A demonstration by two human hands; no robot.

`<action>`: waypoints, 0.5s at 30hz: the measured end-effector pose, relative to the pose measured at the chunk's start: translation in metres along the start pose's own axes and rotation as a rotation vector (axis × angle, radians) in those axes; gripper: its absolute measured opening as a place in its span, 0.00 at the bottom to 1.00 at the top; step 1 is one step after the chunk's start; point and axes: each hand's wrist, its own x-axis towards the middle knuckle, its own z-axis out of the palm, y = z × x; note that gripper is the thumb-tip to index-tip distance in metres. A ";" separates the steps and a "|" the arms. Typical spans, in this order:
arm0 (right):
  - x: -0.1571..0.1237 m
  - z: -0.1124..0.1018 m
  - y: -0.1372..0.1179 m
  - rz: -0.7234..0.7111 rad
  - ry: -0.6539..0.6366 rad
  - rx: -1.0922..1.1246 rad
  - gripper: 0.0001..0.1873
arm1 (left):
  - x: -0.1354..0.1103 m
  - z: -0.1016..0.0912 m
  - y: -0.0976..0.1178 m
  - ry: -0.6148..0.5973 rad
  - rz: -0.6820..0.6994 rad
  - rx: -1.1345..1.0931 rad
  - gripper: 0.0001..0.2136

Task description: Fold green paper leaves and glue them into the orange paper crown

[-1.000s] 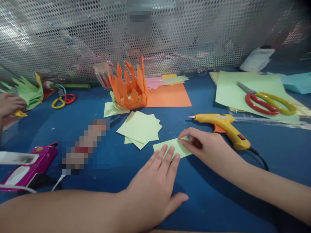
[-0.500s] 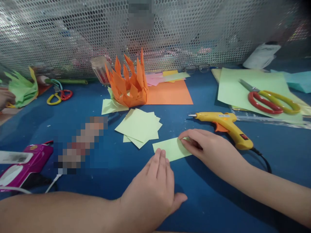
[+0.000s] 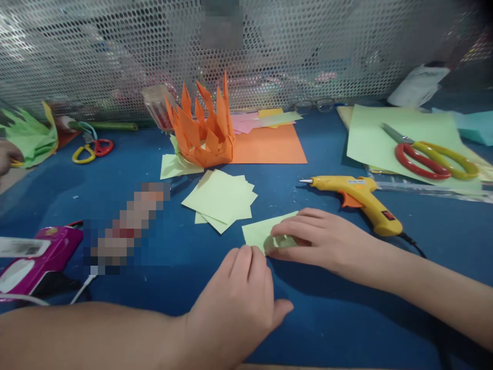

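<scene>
A folded strip of pale green paper (image 3: 257,232) lies on the blue table in front of me, its right part covered by my right hand (image 3: 308,237). That hand arches over it with thumb and fingers apart, the thumb tip on the strip's near edge. My left hand (image 3: 241,303) rests just nearer to me, fingers extended and side by side, thumb out, fingertips at the same near edge. Beyond the strip is a loose stack of pale green paper squares (image 3: 219,198). An orange folded-paper piece with tall points (image 3: 208,139) stands behind the stack.
On the right are a yellow glue gun (image 3: 342,186) with its cord and large scissors (image 3: 431,159) on green sheets (image 3: 362,136). Small scissors (image 3: 92,149), a purple device (image 3: 54,246) and another person's hand (image 3: 7,154) are at left. A perforated metal panel (image 3: 269,56) rises behind.
My right hand has slid left along the strip, and its thumb and fingers have parted from a pinch. My left fingertips have drawn slightly back towards me, curling a little.
</scene>
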 end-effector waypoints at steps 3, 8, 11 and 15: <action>-0.006 -0.003 0.003 0.013 -0.029 0.077 0.19 | 0.001 -0.001 -0.002 0.002 -0.003 0.008 0.21; -0.015 -0.019 0.012 0.063 0.010 0.057 0.26 | 0.001 -0.001 -0.003 0.001 0.006 -0.006 0.21; -0.020 -0.028 0.022 0.033 -0.027 -0.032 0.20 | 0.001 -0.001 -0.004 -0.004 0.021 -0.016 0.20; -0.021 -0.022 0.025 0.101 0.119 -0.026 0.18 | 0.000 0.001 -0.005 0.004 0.030 -0.044 0.18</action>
